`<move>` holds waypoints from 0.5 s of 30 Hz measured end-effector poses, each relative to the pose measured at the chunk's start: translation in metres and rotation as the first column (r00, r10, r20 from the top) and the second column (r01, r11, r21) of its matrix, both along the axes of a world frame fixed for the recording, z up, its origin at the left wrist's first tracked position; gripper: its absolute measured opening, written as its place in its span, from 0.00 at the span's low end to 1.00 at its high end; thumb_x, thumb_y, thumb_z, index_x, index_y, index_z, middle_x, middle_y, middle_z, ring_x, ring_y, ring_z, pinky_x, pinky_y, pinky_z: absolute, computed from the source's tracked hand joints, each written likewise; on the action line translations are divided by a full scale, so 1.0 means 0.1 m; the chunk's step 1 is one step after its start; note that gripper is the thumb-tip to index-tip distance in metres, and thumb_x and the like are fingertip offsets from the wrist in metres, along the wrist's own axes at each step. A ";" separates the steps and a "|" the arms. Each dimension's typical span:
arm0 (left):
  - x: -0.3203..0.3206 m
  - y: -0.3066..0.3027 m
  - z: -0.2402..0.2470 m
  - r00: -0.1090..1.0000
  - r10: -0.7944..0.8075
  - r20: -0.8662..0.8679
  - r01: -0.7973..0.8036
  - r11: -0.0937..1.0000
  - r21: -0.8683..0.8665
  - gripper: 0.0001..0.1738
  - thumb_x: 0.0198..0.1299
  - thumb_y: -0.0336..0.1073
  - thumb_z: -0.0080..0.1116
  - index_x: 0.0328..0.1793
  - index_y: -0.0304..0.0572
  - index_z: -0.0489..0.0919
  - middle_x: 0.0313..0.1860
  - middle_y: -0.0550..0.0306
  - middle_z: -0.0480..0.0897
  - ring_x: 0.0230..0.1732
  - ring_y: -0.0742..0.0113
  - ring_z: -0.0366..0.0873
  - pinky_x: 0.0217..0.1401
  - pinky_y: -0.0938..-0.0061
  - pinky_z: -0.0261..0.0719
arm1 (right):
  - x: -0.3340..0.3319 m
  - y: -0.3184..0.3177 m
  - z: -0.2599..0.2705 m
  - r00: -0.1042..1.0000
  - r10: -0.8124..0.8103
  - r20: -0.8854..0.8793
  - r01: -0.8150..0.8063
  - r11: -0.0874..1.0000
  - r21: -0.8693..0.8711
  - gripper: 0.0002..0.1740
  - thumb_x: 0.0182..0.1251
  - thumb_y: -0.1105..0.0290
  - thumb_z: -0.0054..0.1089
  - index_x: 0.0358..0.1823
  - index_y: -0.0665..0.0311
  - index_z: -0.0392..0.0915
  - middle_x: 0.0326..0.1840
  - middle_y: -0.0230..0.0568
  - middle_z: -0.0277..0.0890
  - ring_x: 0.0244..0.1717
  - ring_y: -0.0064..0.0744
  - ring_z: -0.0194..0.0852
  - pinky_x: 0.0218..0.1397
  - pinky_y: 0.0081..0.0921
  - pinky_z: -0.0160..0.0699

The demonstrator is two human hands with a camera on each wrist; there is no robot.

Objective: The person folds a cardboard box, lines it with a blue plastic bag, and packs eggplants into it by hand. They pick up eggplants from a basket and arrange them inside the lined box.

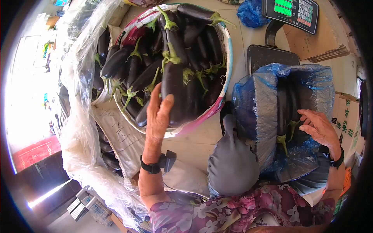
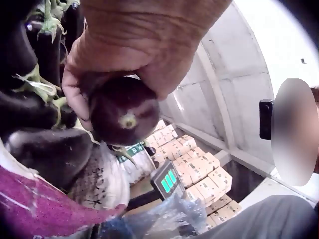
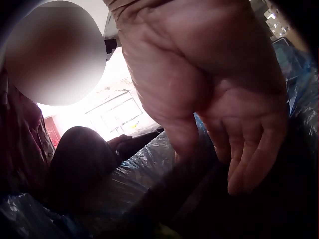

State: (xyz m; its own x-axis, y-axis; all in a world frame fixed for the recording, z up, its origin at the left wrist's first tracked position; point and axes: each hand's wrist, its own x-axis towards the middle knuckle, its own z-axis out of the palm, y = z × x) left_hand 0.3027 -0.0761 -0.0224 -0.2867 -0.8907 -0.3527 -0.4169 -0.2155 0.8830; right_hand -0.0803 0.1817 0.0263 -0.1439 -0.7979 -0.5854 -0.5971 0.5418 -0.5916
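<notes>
**Purple eggplant, gripped at the basket**

Item 1: left hand (image 1: 157,116), fingers curled round the blunt end of 1 eggplant (image 1: 173,91), which lies atop the heap in the round basket (image 1: 229,54).

Item 2: right hand (image 1: 320,128), fingers relaxed and holding nothing, at the mouth of the blue plastic bag (image 1: 252,97) containing bagged eggplants (image 1: 286,105).

Item 3: scale (image 1: 292,11), beyond the bag.
</notes>
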 end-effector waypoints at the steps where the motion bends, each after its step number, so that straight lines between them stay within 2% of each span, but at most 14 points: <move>1: -0.06 0.04 0.04 0.998 -0.052 0.047 0.050 0.998 0.038 0.34 0.66 0.43 0.57 0.74 0.32 0.65 0.48 0.53 0.82 0.44 0.69 0.77 0.48 0.76 0.76 | 0.00 0.00 -0.03 1.000 0.000 -0.002 0.000 1.000 -0.002 0.30 0.62 0.64 0.67 0.63 0.72 0.73 0.45 0.55 0.80 0.37 0.39 0.82 0.39 0.30 0.81; 2: -0.10 0.05 -0.04 0.984 -0.174 -0.038 0.172 0.983 -0.064 0.35 0.66 0.43 0.57 0.74 0.33 0.65 0.49 0.51 0.83 0.46 0.66 0.79 0.50 0.73 0.77 | -0.01 0.01 -0.06 1.000 0.031 0.000 -0.031 0.999 -0.008 0.30 0.61 0.66 0.66 0.63 0.72 0.73 0.45 0.54 0.80 0.36 0.37 0.81 0.38 0.29 0.81; 3: -0.15 0.05 -0.10 0.974 -0.227 -0.007 0.227 0.974 -0.026 0.35 0.64 0.43 0.58 0.74 0.33 0.65 0.49 0.45 0.84 0.48 0.63 0.82 0.54 0.70 0.78 | -0.02 0.03 -0.08 0.998 0.060 0.001 -0.060 0.998 -0.014 0.30 0.61 0.68 0.66 0.64 0.72 0.72 0.45 0.52 0.79 0.35 0.35 0.79 0.37 0.27 0.80; 5: -0.31 0.02 -0.10 0.887 -0.375 0.270 0.409 0.909 -0.082 0.36 0.62 0.42 0.60 0.74 0.34 0.66 0.48 0.39 0.85 0.47 0.60 0.84 0.55 0.69 0.78 | -0.01 0.05 -0.09 0.998 0.061 0.008 -0.060 0.998 -0.014 0.30 0.61 0.69 0.66 0.64 0.71 0.72 0.45 0.52 0.79 0.35 0.35 0.79 0.37 0.27 0.80; 6: -0.36 0.01 -0.07 0.887 -0.379 0.265 0.413 0.907 -0.086 0.36 0.62 0.42 0.60 0.74 0.34 0.66 0.48 0.39 0.85 0.47 0.60 0.84 0.55 0.69 0.78 | -0.02 0.05 -0.08 0.998 0.063 0.021 -0.062 0.998 -0.011 0.30 0.60 0.70 0.66 0.64 0.71 0.72 0.45 0.52 0.79 0.35 0.35 0.79 0.37 0.26 0.80; 8: -0.42 -0.02 0.04 0.878 -0.410 0.246 0.420 0.907 0.013 0.33 0.63 0.41 0.58 0.72 0.34 0.68 0.50 0.42 0.81 0.51 0.64 0.77 0.58 0.71 0.74 | -0.04 0.09 -0.04 0.999 0.019 0.029 -0.019 1.000 0.005 0.30 0.61 0.70 0.66 0.65 0.70 0.72 0.46 0.51 0.79 0.36 0.35 0.79 0.38 0.27 0.80; 11: -0.32 -0.15 0.22 0.917 -0.318 0.241 0.363 0.915 -0.173 0.33 0.62 0.41 0.59 0.72 0.34 0.68 0.54 0.44 0.81 0.57 0.64 0.77 0.63 0.72 0.71 | -0.02 0.09 0.04 0.999 -0.035 0.020 0.033 0.998 0.062 0.30 0.61 0.69 0.65 0.66 0.69 0.72 0.48 0.50 0.78 0.39 0.35 0.77 0.41 0.28 0.79; 13: -0.12 -0.32 0.10 0.927 -0.221 0.304 0.327 0.874 -0.359 0.35 0.60 0.41 0.62 0.72 0.35 0.69 0.48 0.36 0.85 0.50 0.55 0.85 0.56 0.67 0.79 | -0.02 0.11 0.02 0.999 -0.041 -0.004 0.041 0.994 0.098 0.30 0.61 0.69 0.65 0.66 0.67 0.72 0.49 0.49 0.77 0.41 0.35 0.76 0.43 0.28 0.79; 15: -0.03 -0.38 0.09 0.840 -0.078 0.537 0.336 0.852 -0.401 0.36 0.58 0.44 0.64 0.71 0.38 0.69 0.46 0.35 0.85 0.46 0.42 0.85 0.53 0.60 0.80 | -0.06 0.21 -0.03 0.996 0.016 -0.086 -0.013 0.999 0.037 0.31 0.62 0.65 0.67 0.65 0.69 0.72 0.49 0.49 0.76 0.43 0.37 0.76 0.48 0.30 0.78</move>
State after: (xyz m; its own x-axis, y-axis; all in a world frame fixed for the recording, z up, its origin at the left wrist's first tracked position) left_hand 0.2996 -0.1142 -0.0133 -0.3892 -0.9193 -0.0589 -0.7993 0.3053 0.5176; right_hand -0.0861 0.2024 0.0231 -0.1831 -0.7785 -0.6003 -0.6530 0.5528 -0.5177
